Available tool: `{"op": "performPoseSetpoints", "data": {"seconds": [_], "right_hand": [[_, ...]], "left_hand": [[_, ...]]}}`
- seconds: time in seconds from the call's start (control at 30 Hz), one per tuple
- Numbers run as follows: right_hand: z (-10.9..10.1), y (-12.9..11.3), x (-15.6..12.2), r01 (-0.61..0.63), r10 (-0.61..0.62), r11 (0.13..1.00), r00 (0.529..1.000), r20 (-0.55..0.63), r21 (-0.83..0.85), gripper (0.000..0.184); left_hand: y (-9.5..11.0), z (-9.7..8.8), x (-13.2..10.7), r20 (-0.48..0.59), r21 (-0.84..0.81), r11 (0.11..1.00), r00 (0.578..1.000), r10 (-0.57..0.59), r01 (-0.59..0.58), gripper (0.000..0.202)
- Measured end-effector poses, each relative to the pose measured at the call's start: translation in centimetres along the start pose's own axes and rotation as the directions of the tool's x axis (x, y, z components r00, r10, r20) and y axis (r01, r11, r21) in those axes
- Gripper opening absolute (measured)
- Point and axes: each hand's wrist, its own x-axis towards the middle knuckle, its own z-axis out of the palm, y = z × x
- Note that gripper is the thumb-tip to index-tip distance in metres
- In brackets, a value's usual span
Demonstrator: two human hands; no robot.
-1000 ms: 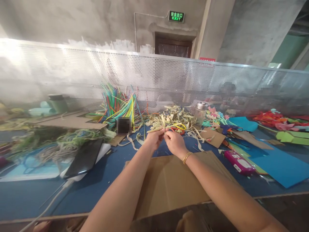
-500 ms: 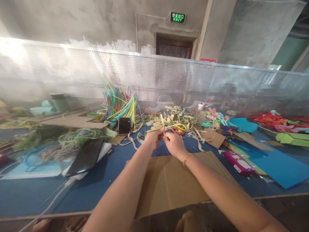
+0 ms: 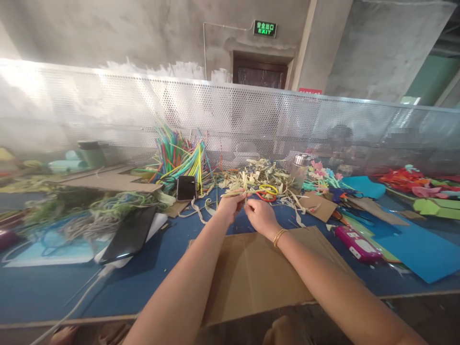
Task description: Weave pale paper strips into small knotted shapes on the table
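Note:
My left hand [image 3: 232, 206] is closed on a pale yellow-green, husk-like strip [image 3: 230, 194], one end of which sticks out to the left. Close beside it, my right hand [image 3: 259, 213] is also closed, its thumb and forefinger pinched near the same strip. The fingertips hide the spot where the hands meet. Right behind them lies a pile of similar dried pale strips [image 3: 264, 171]. A yellow and orange loop [image 3: 268, 191] rests just past my right hand. Under my forearms is a flat brown cardboard sheet [image 3: 258, 273] on the blue table [image 3: 151, 287].
To the left are a black phone [image 3: 129, 235] with a white cable, tangled green and grey strands [image 3: 104, 215] and a bundle of coloured stems [image 3: 179, 160]. A clear bottle [image 3: 299, 172], a purple device [image 3: 357, 243] and blue sheets [image 3: 413, 249] lie right. A perforated metal screen [image 3: 215, 110] runs behind.
Both hands stay almost in place, still closed at the strip. The whole view has shifted very slightly; nothing else on the table has visibly moved.

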Motion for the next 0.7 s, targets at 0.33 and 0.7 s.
{"op": "performPoseSetpoints", "data": {"seconds": [0.33, 0.7], "right_hand": [[0.0, -0.1, -0.1, -0.018, 0.02, 0.999, 0.999, 0.031, -0.048, 0.024], [-1.5, -0.1, -0.1, 0.016, -0.014, 1.0, 0.983, -0.185, 0.011, 0.02]], "left_hand": [[0.0, 0.0, -0.1, 0.07, 0.043, 0.999, 0.997, 0.019, -0.022, 0.026], [0.4, -0.6, 0.6, -0.073, 0.079, 0.983, 0.983, 0.17, -0.164, 0.029]]}}
